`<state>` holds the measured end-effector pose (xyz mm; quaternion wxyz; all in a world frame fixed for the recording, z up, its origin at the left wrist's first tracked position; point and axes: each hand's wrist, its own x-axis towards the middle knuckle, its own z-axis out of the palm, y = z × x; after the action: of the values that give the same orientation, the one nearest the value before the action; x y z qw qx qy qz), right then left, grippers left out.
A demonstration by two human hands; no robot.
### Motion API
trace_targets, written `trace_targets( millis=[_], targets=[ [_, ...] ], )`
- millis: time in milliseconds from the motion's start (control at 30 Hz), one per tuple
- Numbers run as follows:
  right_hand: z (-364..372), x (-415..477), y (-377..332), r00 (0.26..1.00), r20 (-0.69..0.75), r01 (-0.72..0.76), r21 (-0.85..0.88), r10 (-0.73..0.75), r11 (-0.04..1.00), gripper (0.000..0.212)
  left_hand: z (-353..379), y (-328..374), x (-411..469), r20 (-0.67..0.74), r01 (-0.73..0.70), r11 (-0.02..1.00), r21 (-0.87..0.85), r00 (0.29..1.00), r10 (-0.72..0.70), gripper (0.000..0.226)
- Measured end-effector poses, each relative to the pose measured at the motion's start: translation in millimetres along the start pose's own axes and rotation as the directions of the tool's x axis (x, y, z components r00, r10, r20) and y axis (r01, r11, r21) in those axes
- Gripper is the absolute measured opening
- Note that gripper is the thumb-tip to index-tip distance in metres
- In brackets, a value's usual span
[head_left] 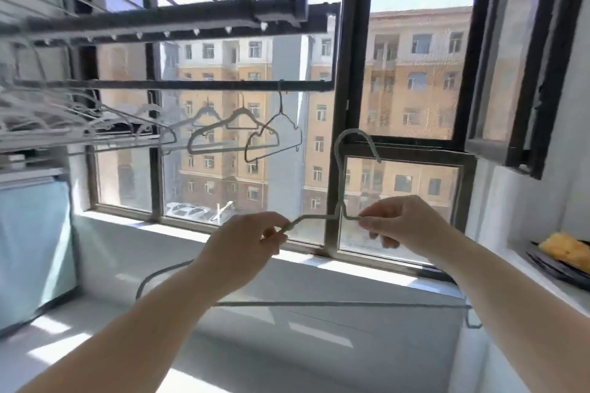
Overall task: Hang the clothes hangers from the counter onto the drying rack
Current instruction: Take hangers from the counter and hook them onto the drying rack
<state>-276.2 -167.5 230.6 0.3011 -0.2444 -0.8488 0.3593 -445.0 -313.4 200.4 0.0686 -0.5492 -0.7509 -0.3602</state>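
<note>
I hold a thin grey wire hanger (339, 169) upright in front of the window, its hook pointing right. My left hand (245, 242) pinches its left shoulder and my right hand (399, 220) pinches its right shoulder. The hanger's bottom bar runs low across my forearms. Up and to the left, the drying rack's dark rail (191, 84) carries several hangers; the nearest one (274, 134) hangs close to the rail's right end. The hook in my hands is lower than the rail and to its right.
Dark window frames (348, 105) stand right behind the hanger, with an open window sash (523, 73) at the right. A white sill (159, 252) runs below. A yellow sponge (565, 249) lies on a dark tray on the right ledge. A pale blue panel (32, 249) stands at the left.
</note>
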Motion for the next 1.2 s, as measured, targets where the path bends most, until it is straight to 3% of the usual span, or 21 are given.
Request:
trace_targets(
  millis=[133, 267, 367, 500, 600, 667, 767, 800, 833, 867, 1000, 1200],
  targets=[
    [76, 36, -52, 0.994, 0.054, 0.088, 0.043, -0.091, 0.995, 0.024, -73, -63, -19, -0.095, 0.062, 0.99, 0.123, 0.994, -0.051, 0.02],
    [148, 69, -100, 0.972, 0.108, 0.208, 0.018, -0.209, 0.978, 0.008, -139, -115, -39, -0.188, 0.151, 0.954, 0.258, 0.977, -0.103, 0.019],
    [186, 90, -129, 0.951, 0.12, 0.285, 0.016, -0.285, 0.958, 0.01, -175, -140, -49, -0.252, 0.216, 0.929, 0.301, 0.957, -0.141, 0.017],
    [208, 115, -169, 0.905, 0.146, 0.417, -0.124, -0.399, 0.9, 0.012, -206, -159, -51, -0.354, 0.273, 0.905, 0.328, 0.923, -0.15, 0.02],
    [205, 124, -199, 0.857, 0.036, 0.498, -0.31, -0.514, 0.809, 0.022, -226, -163, -50, -0.421, 0.312, 0.892, 0.328, 0.893, -0.157, 0.019],
    [198, 128, -217, 0.731, -0.098, 0.517, -0.567, -0.675, 0.642, 0.026, -239, -164, -47, -0.462, 0.333, 0.879, 0.341, 0.874, -0.152, 0.021],
    [182, 143, -233, 0.374, -0.147, 0.455, -0.831, -0.916, 0.32, 0.019, -252, -165, -44, -0.521, 0.352, 0.863, 0.363, 0.845, -0.125, 0.023],
    [177, 149, -235, 0.313, -0.137, 0.407, -0.875, -0.94, 0.263, 0.019, -254, -164, -43, -0.535, 0.36, 0.856, 0.371, 0.836, -0.119, 0.023],
    [171, 153, -239, 0.298, -0.123, 0.354, -0.907, -0.947, 0.229, 0.02, -255, -163, -42, -0.55, 0.37, 0.847, 0.381, 0.827, -0.114, 0.023],
    [165, 155, -243, 0.328, -0.116, 0.307, -0.926, -0.938, 0.222, 0.021, -257, -162, -40, -0.566, 0.383, 0.834, 0.397, 0.817, -0.105, 0.023],
    [153, 153, -258, 0.587, -0.148, 0.117, -0.957, -0.796, 0.264, 0.04, -265, -159, -28, -0.595, 0.405, 0.778, 0.48, 0.802, -0.05, 0.023],
    [147, 151, -263, 0.668, -0.157, 0.069, -0.96, -0.728, 0.271, 0.039, -269, -148, -6, -0.586, 0.383, 0.74, 0.553, 0.81, 0.019, 0.023]
  ],
)
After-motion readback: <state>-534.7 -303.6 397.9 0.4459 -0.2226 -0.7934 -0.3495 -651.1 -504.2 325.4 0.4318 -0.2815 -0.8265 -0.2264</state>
